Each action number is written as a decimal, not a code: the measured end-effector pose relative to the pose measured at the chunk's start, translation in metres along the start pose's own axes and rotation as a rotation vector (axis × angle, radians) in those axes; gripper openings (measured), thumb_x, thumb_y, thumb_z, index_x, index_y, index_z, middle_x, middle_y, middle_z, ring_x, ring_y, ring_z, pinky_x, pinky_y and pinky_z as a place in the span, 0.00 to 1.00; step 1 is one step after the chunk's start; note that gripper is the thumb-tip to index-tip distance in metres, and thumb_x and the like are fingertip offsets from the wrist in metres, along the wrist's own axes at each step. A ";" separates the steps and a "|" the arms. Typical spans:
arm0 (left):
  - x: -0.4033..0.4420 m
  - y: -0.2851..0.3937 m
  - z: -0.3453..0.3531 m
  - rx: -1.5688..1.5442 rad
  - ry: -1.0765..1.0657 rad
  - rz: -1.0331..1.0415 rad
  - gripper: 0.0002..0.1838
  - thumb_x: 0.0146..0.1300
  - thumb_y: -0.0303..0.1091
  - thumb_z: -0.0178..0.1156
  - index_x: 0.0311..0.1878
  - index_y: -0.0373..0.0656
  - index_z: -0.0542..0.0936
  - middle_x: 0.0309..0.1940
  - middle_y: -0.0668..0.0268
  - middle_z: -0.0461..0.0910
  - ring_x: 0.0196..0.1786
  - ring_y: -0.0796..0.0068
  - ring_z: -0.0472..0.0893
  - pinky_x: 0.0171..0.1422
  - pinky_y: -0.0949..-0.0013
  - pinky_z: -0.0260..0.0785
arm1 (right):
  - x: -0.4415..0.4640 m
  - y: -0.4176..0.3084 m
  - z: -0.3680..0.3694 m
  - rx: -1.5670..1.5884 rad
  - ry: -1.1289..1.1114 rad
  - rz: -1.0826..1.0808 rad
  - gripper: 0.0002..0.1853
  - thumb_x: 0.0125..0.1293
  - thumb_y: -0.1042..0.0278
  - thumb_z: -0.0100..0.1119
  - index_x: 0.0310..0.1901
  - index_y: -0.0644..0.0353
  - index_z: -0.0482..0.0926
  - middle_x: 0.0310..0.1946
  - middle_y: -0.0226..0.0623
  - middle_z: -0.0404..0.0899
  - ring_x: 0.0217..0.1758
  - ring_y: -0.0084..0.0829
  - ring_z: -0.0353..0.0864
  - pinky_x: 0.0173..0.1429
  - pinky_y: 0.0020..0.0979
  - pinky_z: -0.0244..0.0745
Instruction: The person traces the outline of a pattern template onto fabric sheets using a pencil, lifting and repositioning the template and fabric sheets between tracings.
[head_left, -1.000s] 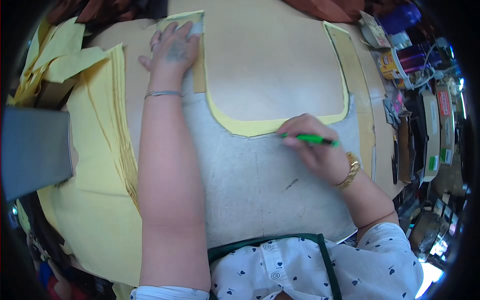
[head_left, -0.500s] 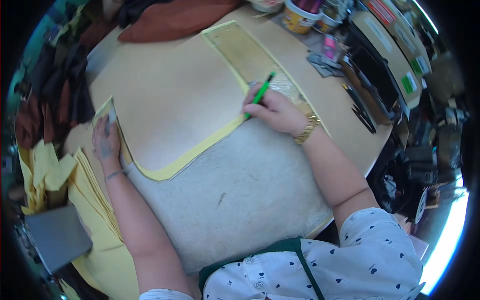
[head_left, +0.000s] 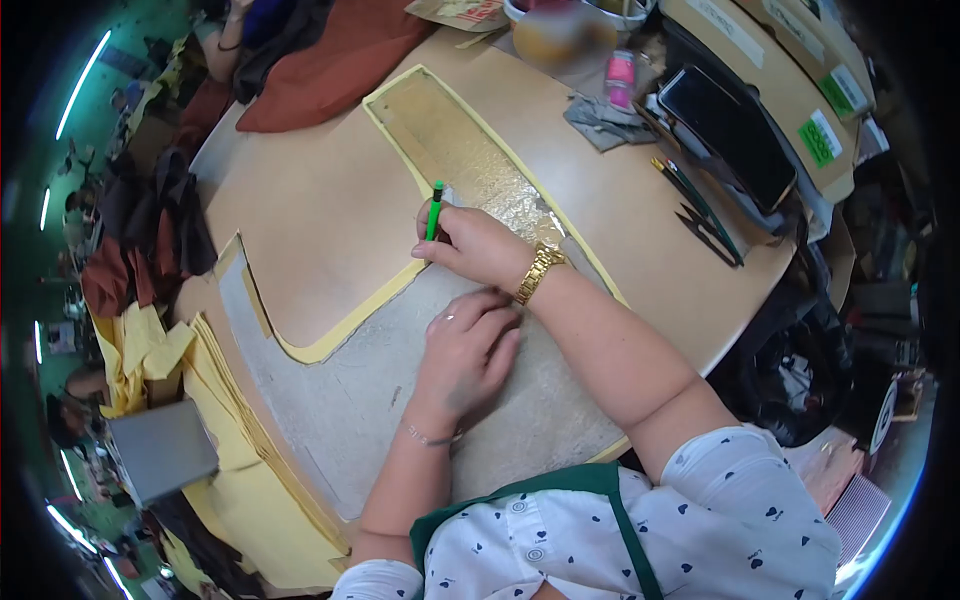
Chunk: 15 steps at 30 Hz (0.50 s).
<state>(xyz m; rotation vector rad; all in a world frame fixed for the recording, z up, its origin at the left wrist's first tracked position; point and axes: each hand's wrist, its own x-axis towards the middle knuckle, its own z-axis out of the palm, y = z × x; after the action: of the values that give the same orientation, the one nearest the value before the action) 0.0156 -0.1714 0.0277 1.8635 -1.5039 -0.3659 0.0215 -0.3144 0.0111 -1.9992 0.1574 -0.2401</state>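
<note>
Plainly, the head view shows the right hand (head_left: 478, 240) with its fingers clamped on a green pen (head_left: 434, 212), near the template's inner edge. The left hand (head_left: 465, 350) lies on the grey template (head_left: 340, 400), fingers slightly apart, just beside the right wrist. The template rests over yellow fabric (head_left: 345, 328) on the counter (head_left: 310, 210); folded yellow cloth (head_left: 265, 510) lies along its left side. Scissors (head_left: 712, 232) sit toward the right.

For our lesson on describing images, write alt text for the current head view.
A person's right hand holds a green pen-like tool at the edge of a grey sheet bordered by yellow material; the left hand is over the sheet.
</note>
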 end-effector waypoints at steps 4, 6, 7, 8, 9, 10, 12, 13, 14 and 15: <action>0.006 0.014 0.001 0.337 -0.035 -0.137 0.25 0.51 0.42 0.56 0.53 0.46 0.69 0.57 0.60 0.63 0.62 0.59 0.59 0.60 0.53 0.53 | 0.002 0.006 -0.004 0.047 -0.004 -0.056 0.09 0.56 0.68 0.55 0.33 0.62 0.69 0.28 0.42 0.73 0.32 0.35 0.75 0.38 0.32 0.69; 0.005 0.013 0.000 0.318 -0.095 -0.203 0.28 0.52 0.47 0.54 0.57 0.49 0.66 0.60 0.61 0.58 0.66 0.61 0.52 0.63 0.50 0.48 | 0.009 0.005 -0.018 -0.005 -0.051 -0.003 0.07 0.56 0.71 0.54 0.33 0.63 0.68 0.29 0.39 0.73 0.33 0.32 0.75 0.40 0.31 0.69; 0.002 0.011 0.001 0.340 -0.091 -0.209 0.28 0.52 0.47 0.54 0.57 0.52 0.66 0.61 0.64 0.58 0.66 0.62 0.53 0.63 0.52 0.49 | 0.018 0.005 -0.030 -0.044 -0.088 0.021 0.07 0.56 0.72 0.54 0.33 0.63 0.68 0.29 0.37 0.73 0.33 0.30 0.74 0.40 0.29 0.69; 0.001 0.009 0.001 0.328 -0.074 -0.204 0.28 0.52 0.47 0.54 0.57 0.52 0.66 0.60 0.64 0.58 0.66 0.62 0.53 0.63 0.52 0.49 | 0.029 0.007 -0.041 -0.047 -0.145 0.026 0.07 0.57 0.72 0.54 0.33 0.63 0.68 0.28 0.34 0.73 0.33 0.27 0.74 0.39 0.28 0.68; 0.000 0.006 0.001 0.319 -0.060 -0.194 0.28 0.51 0.47 0.54 0.57 0.52 0.66 0.60 0.64 0.58 0.66 0.62 0.53 0.63 0.52 0.49 | 0.044 0.009 -0.049 -0.050 -0.197 0.032 0.07 0.58 0.71 0.54 0.32 0.62 0.67 0.28 0.32 0.73 0.33 0.25 0.73 0.39 0.26 0.68; -0.001 0.004 0.001 0.309 -0.047 -0.183 0.28 0.51 0.47 0.54 0.57 0.52 0.66 0.60 0.64 0.59 0.66 0.63 0.53 0.63 0.52 0.49 | 0.062 0.013 -0.055 -0.098 -0.239 0.017 0.07 0.58 0.70 0.54 0.33 0.61 0.67 0.28 0.30 0.73 0.33 0.23 0.73 0.38 0.25 0.68; -0.002 0.001 0.002 0.285 -0.014 -0.175 0.28 0.50 0.47 0.55 0.56 0.52 0.67 0.60 0.65 0.59 0.65 0.64 0.54 0.63 0.53 0.50 | 0.101 0.020 -0.063 -0.188 -0.321 -0.005 0.07 0.60 0.69 0.53 0.33 0.59 0.67 0.28 0.27 0.73 0.33 0.18 0.73 0.37 0.23 0.69; -0.003 0.000 0.001 0.272 -0.005 -0.174 0.28 0.50 0.47 0.55 0.56 0.52 0.67 0.60 0.66 0.59 0.65 0.64 0.54 0.63 0.54 0.50 | 0.119 0.016 -0.065 -0.122 -0.359 0.100 0.07 0.60 0.67 0.53 0.34 0.57 0.67 0.28 0.26 0.73 0.33 0.17 0.74 0.35 0.21 0.69; -0.004 -0.001 0.002 0.256 0.006 -0.176 0.28 0.50 0.47 0.55 0.56 0.52 0.67 0.60 0.66 0.59 0.65 0.65 0.55 0.63 0.54 0.50 | 0.138 0.011 -0.066 -0.058 -0.398 0.208 0.07 0.60 0.66 0.53 0.35 0.55 0.67 0.28 0.25 0.73 0.32 0.16 0.74 0.34 0.20 0.69; -0.005 -0.002 0.002 0.242 0.021 -0.174 0.28 0.50 0.46 0.56 0.56 0.53 0.68 0.60 0.66 0.59 0.65 0.65 0.55 0.63 0.55 0.50 | 0.157 0.012 -0.066 -0.062 -0.408 0.219 0.06 0.61 0.65 0.53 0.35 0.54 0.67 0.28 0.25 0.74 0.31 0.16 0.75 0.33 0.18 0.70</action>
<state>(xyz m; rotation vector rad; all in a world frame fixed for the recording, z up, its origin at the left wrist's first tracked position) 0.0143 -0.1673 0.0239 2.1893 -1.4279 -0.2524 0.1585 -0.4123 0.0429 -2.0290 0.1220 0.3154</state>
